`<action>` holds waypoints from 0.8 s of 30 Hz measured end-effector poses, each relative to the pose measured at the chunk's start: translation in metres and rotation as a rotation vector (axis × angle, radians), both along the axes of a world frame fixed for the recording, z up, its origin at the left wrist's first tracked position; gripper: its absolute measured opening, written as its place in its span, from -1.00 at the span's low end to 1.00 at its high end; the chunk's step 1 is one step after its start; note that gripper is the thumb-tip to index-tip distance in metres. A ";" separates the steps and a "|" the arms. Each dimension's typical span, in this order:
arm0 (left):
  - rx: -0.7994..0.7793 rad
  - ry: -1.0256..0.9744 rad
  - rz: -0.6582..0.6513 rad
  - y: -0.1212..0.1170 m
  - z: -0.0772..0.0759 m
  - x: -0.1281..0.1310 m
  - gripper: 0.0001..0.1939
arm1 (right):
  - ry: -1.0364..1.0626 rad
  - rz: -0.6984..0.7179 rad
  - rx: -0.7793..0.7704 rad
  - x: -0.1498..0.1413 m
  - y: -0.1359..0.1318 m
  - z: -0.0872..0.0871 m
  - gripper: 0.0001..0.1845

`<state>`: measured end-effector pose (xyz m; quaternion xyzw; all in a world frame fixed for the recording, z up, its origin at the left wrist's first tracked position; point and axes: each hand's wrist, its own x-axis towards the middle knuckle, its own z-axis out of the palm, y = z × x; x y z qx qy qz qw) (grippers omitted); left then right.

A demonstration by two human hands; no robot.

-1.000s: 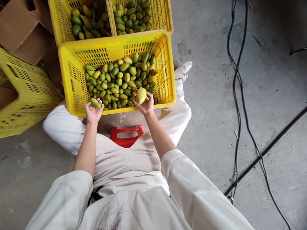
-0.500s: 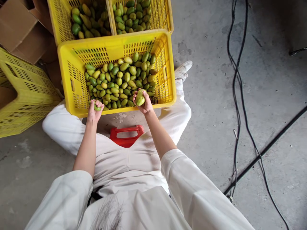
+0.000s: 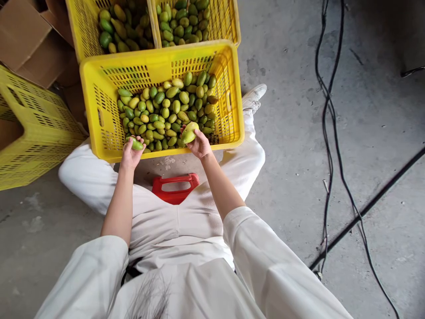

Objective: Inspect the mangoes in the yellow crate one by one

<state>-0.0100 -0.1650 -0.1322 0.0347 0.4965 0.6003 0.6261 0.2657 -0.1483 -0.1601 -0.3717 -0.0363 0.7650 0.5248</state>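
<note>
My left hand [image 3: 132, 155] cradles a small green mango [image 3: 135, 143] over the front left rim of the yellow crate [image 3: 162, 52]. Its fingers are loosely curled round the fruit. In my right hand [image 3: 201, 144] is a larger yellow-green mango [image 3: 190, 133], held between thumb and fingers above the front rim; whether a second fruit lies against it I cannot tell. Beneath and beyond both hands, a heap of small green and yellowish mangoes [image 3: 166, 104] covers the crate's floor.
Behind stands another yellow crate [image 3: 235, 22], split by a divider, with more mangoes [image 3: 184, 20]. Left are an upended yellow crate [image 3: 43, 133] and cardboard boxes [image 3: 25, 35]. A red stool [image 3: 159, 190] shows between my legs. Black cables [image 3: 327, 102] cross the floor.
The mango in my right hand has turned, showing a green lower side. My left fingers have loosened, so more of the green mango shows. Both hands stay about where they were.
</note>
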 end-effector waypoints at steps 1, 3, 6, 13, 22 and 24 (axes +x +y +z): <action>0.014 0.010 0.001 0.000 0.000 0.000 -0.65 | -0.007 0.020 -0.001 0.000 0.000 -0.001 -0.63; 0.023 0.013 0.008 0.001 0.001 -0.001 -0.56 | 0.004 0.033 -0.023 0.000 0.000 -0.002 -0.63; 0.005 0.015 0.021 0.001 0.004 -0.001 -0.53 | 0.052 -0.026 -0.046 0.001 -0.002 -0.002 -0.65; 0.049 0.019 0.042 -0.001 0.009 0.001 -0.68 | 0.091 -0.060 -0.049 0.003 -0.002 0.003 -0.65; 0.032 0.072 0.004 0.004 -0.008 -0.001 -0.75 | 0.127 -0.088 -0.060 0.005 0.007 0.006 -0.60; 0.036 0.107 0.014 0.006 -0.010 0.000 -0.72 | 0.109 -0.063 -0.067 0.005 0.008 0.009 -0.62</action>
